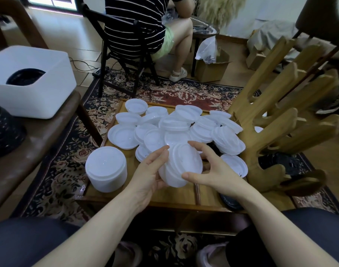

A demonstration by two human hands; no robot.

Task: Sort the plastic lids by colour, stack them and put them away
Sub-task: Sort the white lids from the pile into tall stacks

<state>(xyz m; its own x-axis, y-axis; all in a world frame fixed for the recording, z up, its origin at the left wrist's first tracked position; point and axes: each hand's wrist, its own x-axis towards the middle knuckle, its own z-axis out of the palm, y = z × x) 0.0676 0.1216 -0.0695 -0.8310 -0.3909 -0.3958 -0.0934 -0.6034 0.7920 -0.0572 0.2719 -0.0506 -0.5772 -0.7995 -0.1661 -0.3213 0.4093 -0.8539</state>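
Low wooden counter [176, 195] on patterned rug [64, 170] — loose round white lids [170, 126] heaped; left grip [151, 170] and right grip [213, 170] both clasp a tilted lid stack [181, 166].

A person in a striped shirt [134, 26] sits on a dark chair [124, 53] beside a cardboard box [211, 70].

lids [176, 124]: white plastic, glossy | table [176, 195]: varnished wood | rug [64, 170]: seemingly woven cloth
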